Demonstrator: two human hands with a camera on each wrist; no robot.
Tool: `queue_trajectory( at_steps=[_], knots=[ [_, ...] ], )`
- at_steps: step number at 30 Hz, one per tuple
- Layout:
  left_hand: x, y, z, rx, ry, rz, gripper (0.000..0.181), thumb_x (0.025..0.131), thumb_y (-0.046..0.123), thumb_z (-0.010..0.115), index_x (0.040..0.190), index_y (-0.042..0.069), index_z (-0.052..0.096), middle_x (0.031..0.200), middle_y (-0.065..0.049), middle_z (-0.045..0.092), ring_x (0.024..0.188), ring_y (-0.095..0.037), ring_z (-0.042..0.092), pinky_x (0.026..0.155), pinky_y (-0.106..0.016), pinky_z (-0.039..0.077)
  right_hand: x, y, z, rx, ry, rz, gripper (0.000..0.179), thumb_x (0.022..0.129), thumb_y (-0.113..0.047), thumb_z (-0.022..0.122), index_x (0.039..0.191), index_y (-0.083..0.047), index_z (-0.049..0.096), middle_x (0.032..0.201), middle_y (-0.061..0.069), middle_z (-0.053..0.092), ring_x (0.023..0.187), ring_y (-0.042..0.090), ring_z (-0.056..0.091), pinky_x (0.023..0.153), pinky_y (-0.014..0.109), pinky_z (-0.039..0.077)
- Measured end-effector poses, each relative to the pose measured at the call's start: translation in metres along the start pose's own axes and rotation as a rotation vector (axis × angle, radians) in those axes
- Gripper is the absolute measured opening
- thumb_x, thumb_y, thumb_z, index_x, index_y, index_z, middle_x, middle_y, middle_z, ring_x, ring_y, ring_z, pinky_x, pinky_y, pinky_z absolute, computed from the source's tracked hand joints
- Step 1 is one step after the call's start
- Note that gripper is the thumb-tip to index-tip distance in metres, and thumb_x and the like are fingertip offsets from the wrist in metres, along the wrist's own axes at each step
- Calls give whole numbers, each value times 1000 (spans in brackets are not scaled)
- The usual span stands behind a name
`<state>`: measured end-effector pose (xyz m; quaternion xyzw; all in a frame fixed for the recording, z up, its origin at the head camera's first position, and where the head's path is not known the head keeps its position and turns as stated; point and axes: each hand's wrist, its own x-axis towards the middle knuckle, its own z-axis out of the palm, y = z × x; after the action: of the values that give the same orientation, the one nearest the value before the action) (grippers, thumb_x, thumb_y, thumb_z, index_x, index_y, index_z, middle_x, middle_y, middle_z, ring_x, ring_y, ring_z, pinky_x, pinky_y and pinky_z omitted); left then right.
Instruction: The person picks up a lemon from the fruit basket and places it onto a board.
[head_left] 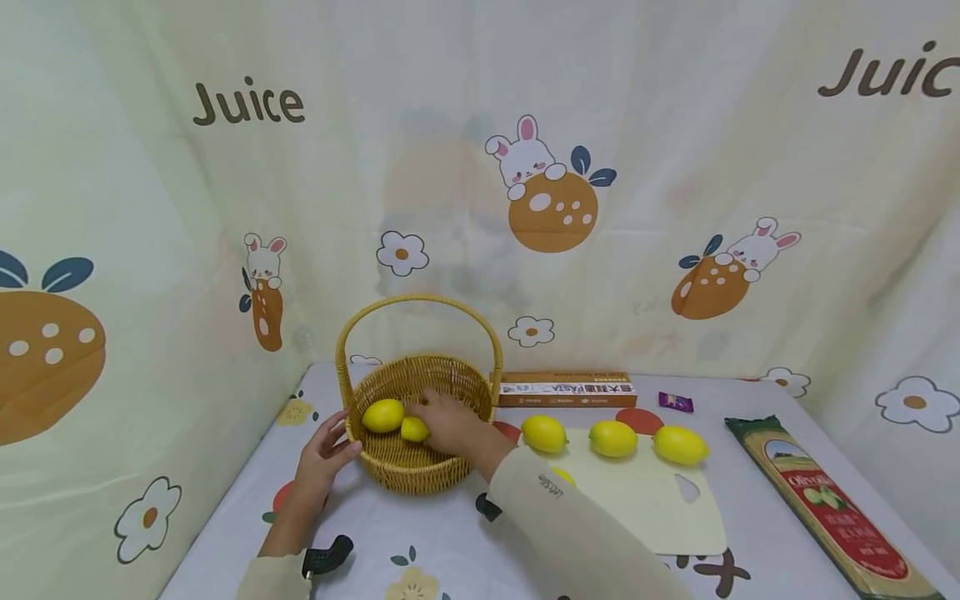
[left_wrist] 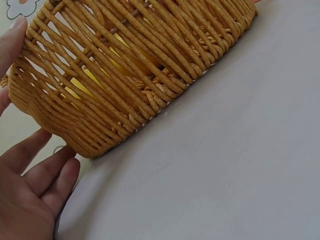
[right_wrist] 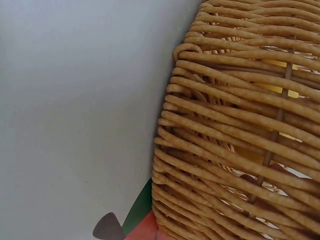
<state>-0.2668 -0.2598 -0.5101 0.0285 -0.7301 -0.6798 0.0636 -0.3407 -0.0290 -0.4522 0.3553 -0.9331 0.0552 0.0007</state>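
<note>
A wicker basket [head_left: 420, 479] with a tall arched handle stands on the cloth-covered table in the head view. My left hand [head_left: 321, 457] holds its left side at the rim. In the left wrist view the thumb [left_wrist: 12, 42] lies by the rim and the other fingers [left_wrist: 50, 172] lie against the woven side. My right hand [head_left: 446, 423] reaches into the basket, over its right side. Inside are a lemon [head_left: 383, 416] on the left and another lemon [head_left: 414, 429] right at the right hand, which partly covers it. I cannot tell whether the fingers grip that lemon.
A cream cutting board [head_left: 637, 508] lies to the right, three lemons [head_left: 613, 438] along its far edge. Another lemon [head_left: 564, 476] is mostly hidden behind the right sleeve. Behind are a pasta box [head_left: 567, 390] and a small purple packet [head_left: 676, 402]. A long pasta bag [head_left: 832, 508] lies far right.
</note>
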Motion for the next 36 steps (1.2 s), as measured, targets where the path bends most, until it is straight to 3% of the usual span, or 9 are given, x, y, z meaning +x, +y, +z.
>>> queue_trajectory(
  at_steps=[5, 8, 15, 27, 36],
  knots=[
    [-3, 3, 0, 8, -1, -3, 66, 91, 21, 71, 149, 21, 39, 151, -19, 36, 132, -37, 42, 106, -50, 35, 0, 1, 4, 15, -9, -5, 46, 91, -22, 70, 134, -30, 56, 125, 4, 46, 107, 19, 52, 94, 37, 48],
    [0, -7, -1, 18, 9, 9, 64, 91, 20, 71, 148, 23, 40, 150, -17, 37, 131, -36, 44, 106, -50, 36, 1, 1, 6, 25, -31, 7, 43, 91, -25, 70, 131, -32, 56, 123, 3, 46, 106, 19, 50, 93, 38, 48],
    [3, -11, 0, 12, 16, 11, 65, 90, 22, 72, 147, 24, 41, 150, -17, 38, 130, -35, 45, 105, -51, 36, 0, 1, 3, 29, -73, 23, 46, 90, -24, 71, 132, -33, 54, 130, 2, 47, 115, 22, 47, 97, 44, 46],
    [3, -11, -1, 22, 32, 27, 64, 90, 20, 72, 147, 25, 41, 149, -16, 39, 130, -35, 45, 104, -50, 37, -3, 3, -3, 68, 23, 19, 58, 86, -24, 73, 139, -29, 51, 132, 4, 46, 119, 26, 44, 94, 41, 47],
    [6, -11, -3, 18, 18, 40, 65, 90, 18, 71, 147, 23, 41, 149, -16, 40, 128, -34, 46, 104, -49, 38, -16, 2, -25, 72, 41, 24, 57, 86, -31, 75, 139, -31, 53, 135, 7, 42, 120, 28, 44, 95, 42, 47]
  ],
)
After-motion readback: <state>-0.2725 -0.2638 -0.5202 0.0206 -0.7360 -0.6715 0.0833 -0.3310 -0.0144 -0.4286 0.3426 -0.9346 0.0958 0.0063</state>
